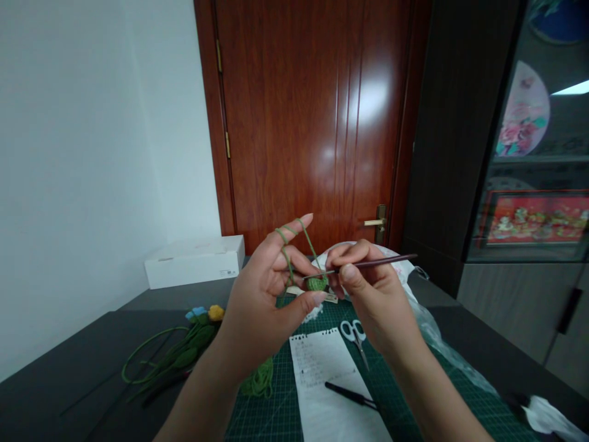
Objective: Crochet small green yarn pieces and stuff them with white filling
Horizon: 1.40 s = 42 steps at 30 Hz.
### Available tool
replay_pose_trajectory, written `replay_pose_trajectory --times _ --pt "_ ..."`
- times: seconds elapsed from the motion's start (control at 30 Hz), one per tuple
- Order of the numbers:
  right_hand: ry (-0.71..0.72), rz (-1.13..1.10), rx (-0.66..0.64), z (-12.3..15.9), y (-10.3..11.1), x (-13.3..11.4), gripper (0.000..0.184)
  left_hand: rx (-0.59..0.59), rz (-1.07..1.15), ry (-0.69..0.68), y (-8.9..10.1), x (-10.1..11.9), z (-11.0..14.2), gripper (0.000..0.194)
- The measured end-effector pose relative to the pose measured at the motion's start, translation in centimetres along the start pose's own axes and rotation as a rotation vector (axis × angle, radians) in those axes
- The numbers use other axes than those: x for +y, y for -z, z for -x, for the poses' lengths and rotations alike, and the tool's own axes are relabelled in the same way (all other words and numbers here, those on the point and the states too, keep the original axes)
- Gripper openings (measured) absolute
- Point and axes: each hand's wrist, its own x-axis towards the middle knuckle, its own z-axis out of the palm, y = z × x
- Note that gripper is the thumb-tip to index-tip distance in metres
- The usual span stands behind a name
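Observation:
A small green crochet piece [316, 283] is pinched between the thumb and fingers of my left hand [271, 288]. Green yarn [310, 244] winds round my raised left index finger and runs down to the piece. My right hand [368, 282] grips a crochet hook [386, 261] with a dark handle, held nearly level. Its thin metal shaft crosses the top of the crochet piece and its tip points left. Whether the tip is inside a stitch I cannot tell.
On the green cutting mat [280, 411] lie a handwritten sheet [317, 380], a black pen [350, 393], white scissors [354, 337] and loose green yarn [260, 377]. Crocheted flowers [202, 331] lie left. A white box [193, 264] and a plastic bag [427, 325] are also on the table.

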Motion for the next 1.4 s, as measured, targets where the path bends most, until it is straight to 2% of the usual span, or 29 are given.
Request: replay_pose_trajectory --times 0.1,0.27,0.5,0.77,0.83,0.93,1.07,1.2,1.3,1.4 --pt "0.065 0.057 0.015 0.0 -0.1 0.0 0.011 0.0 0.007 0.018 -0.2 0.4 0.1 0.081" --pt "0.081 0.043 0.036 0.1 -0.4 -0.1 0.009 0.015 0.041 0.043 -0.2 0.5 0.1 0.076" --pt "0.126 0.089 0.101 0.4 -0.5 -0.2 0.006 -0.049 0.215 0.116 -0.5 0.1 -0.2 0.081" --pt "0.188 0.243 0.177 0.5 -0.6 -0.4 0.007 0.0 0.388 0.285 -0.6 -0.5 -0.2 0.062" --pt "0.147 0.201 0.185 0.4 -0.3 -0.3 0.01 0.028 0.424 0.314 -0.8 -0.6 -0.3 0.052" --pt "0.027 0.02 0.165 0.1 0.3 0.1 0.018 0.044 0.457 0.335 -1.4 -0.9 -0.3 0.042" --pt "-0.236 -0.305 0.138 -0.7 0.8 1.0 0.028 0.026 0.421 0.3 -2.3 -0.9 0.0 0.05" --pt "-0.471 -0.59 0.161 -1.3 0.9 2.2 0.034 0.087 0.304 0.232 -3.1 -0.6 0.5 0.053" --pt "-0.516 -0.717 0.16 -1.5 0.8 2.6 0.033 0.101 0.188 0.203 -3.6 -0.4 0.7 0.052" --pt "-0.511 -0.727 0.154 -1.6 0.6 2.6 0.033 0.084 0.082 0.159 -3.7 -0.2 1.0 0.05"
